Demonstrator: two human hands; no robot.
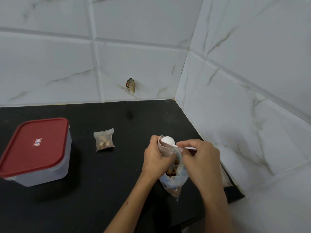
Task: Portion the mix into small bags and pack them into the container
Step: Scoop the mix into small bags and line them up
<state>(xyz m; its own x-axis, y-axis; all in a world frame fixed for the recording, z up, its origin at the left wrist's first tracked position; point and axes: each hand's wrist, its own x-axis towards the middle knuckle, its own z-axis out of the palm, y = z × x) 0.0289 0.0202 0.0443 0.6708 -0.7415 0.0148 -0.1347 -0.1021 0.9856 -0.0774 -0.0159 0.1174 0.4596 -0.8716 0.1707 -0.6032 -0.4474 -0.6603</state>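
We have our left hand (157,158) wrapped around a small bag (165,151), holding its mouth up, while our right hand (200,158) pinches the handle of a white spoon (167,140) whose bowl sits right at that mouth, turned over it. Below and between our hands lies the big bag of mix (174,180), open, on the black counter (117,165), with brown pieces showing inside.

The main risk, as we judge it, is spillage at the mouth: the spoon bowl looks about as wide as the opening, and the thin plastic is kept open only by our left fingers. If that grip slackens or the mouth folds shut, pieces would drop past it, at best back into the big bag, at worst onto the counter. The big bag lies loose and unsupported too, so a nudge from either wrist could tip it and scatter the mix.

Well to the left of our left hand sits one filled small bag (104,140); whether it is sealed we cannot tell. Farther left stands the container (36,153) with its red lid (34,145) on, so nothing can be packed until that comes off.
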